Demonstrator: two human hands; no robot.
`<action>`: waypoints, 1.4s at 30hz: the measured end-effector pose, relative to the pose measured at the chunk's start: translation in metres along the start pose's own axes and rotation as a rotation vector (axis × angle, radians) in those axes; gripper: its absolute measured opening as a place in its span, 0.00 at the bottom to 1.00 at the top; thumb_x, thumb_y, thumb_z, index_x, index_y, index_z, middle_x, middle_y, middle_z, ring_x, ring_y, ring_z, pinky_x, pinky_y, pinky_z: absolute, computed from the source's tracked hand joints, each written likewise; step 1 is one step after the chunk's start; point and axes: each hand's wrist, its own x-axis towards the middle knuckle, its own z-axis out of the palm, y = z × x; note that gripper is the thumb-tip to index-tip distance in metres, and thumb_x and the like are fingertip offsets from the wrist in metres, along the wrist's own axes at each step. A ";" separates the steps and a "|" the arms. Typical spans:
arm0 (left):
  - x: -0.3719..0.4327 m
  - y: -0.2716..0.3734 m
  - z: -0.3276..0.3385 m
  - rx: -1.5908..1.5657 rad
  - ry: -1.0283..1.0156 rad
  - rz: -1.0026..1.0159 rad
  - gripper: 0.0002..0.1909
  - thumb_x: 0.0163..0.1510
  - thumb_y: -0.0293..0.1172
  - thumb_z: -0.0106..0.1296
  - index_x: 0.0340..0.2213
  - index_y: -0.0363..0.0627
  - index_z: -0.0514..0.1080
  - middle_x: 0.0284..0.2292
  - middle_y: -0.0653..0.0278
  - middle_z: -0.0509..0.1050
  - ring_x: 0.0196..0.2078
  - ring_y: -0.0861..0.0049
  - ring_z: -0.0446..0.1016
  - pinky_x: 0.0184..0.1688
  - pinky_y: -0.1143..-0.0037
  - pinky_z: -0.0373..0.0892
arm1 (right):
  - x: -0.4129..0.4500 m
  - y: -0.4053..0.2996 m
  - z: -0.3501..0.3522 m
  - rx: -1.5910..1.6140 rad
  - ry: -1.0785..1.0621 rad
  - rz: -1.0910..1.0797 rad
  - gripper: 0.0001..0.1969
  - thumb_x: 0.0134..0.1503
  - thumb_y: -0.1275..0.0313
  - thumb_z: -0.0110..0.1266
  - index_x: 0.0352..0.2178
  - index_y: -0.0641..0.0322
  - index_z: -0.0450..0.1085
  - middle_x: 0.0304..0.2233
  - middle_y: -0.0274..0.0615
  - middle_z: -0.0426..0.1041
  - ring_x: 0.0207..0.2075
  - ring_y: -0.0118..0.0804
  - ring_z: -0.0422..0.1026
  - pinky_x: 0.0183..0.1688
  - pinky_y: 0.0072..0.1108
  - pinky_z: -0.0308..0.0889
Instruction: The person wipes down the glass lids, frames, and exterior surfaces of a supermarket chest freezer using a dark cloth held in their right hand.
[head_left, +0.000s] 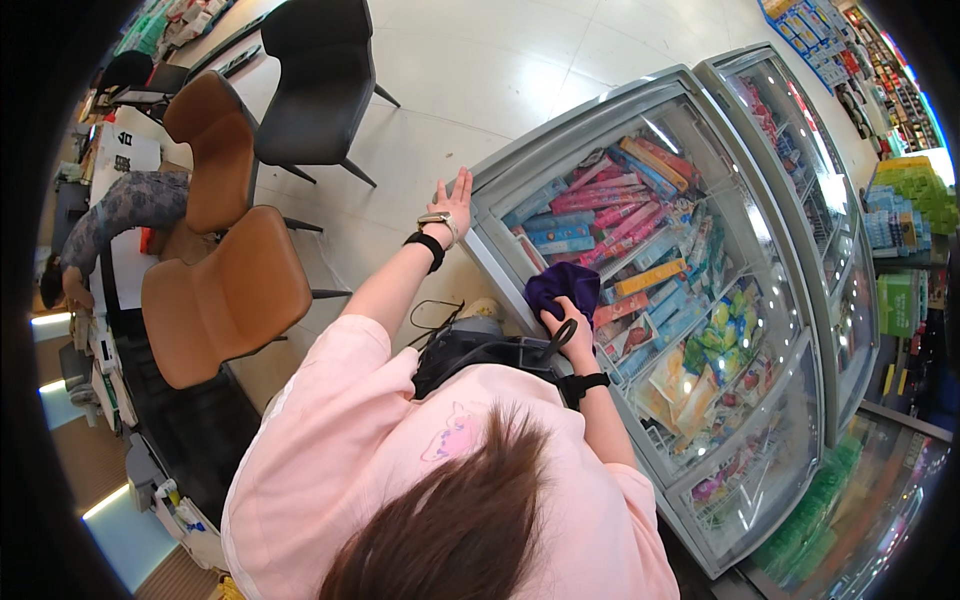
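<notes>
My right hand (574, 336) grips a bunched dark purple cloth (559, 286) over the near frame of a chest freezer (491, 271). Part of the cloth overlaps the freezer's glass lid (679, 247). At the freezer's left corner is my left hand (453, 204), empty, with fingers extended; it appears to rest against the corner. Packaged frozen goods (615, 199) in pink, blue and orange wrappers show through the glass. Each of my wrists has a black band, and the left also wears a watch (441, 218).
A second glass-topped freezer (795, 135) stands beyond the first. Brown chairs (225, 289) and a black chair (319, 82) stand to the left on the tiled floor (450, 67). A person in a patterned sleeve (127, 210) leans at a counter. Stocked shelves (900, 202) line the right.
</notes>
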 end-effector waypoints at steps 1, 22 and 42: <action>-0.001 0.003 -0.003 -0.004 0.001 0.010 0.35 0.51 0.25 0.28 0.58 0.53 0.29 0.61 0.71 0.26 0.61 0.48 0.41 0.55 0.59 0.56 | -0.007 0.009 -0.001 -0.062 0.005 0.077 0.23 0.44 0.54 0.50 0.40 0.53 0.66 0.32 0.54 0.72 0.37 0.54 0.70 0.38 0.36 0.65; 0.015 -0.015 0.021 0.062 0.073 0.063 0.48 0.42 0.17 0.39 0.58 0.52 0.24 0.60 0.73 0.24 0.60 0.46 0.42 0.48 0.63 0.65 | -0.247 0.201 -0.167 -0.265 1.063 0.780 0.24 0.58 0.54 0.36 0.41 0.66 0.65 0.41 0.55 0.69 0.43 0.55 0.66 0.44 0.34 0.61; 0.024 -0.023 0.028 0.103 0.075 0.076 0.48 0.42 0.18 0.41 0.58 0.52 0.25 0.61 0.75 0.24 0.60 0.46 0.40 0.51 0.62 0.62 | -0.104 0.086 -0.026 -0.173 0.169 0.013 0.06 0.46 0.68 0.54 0.24 0.58 0.69 0.27 0.38 0.70 0.35 0.41 0.69 0.35 0.29 0.65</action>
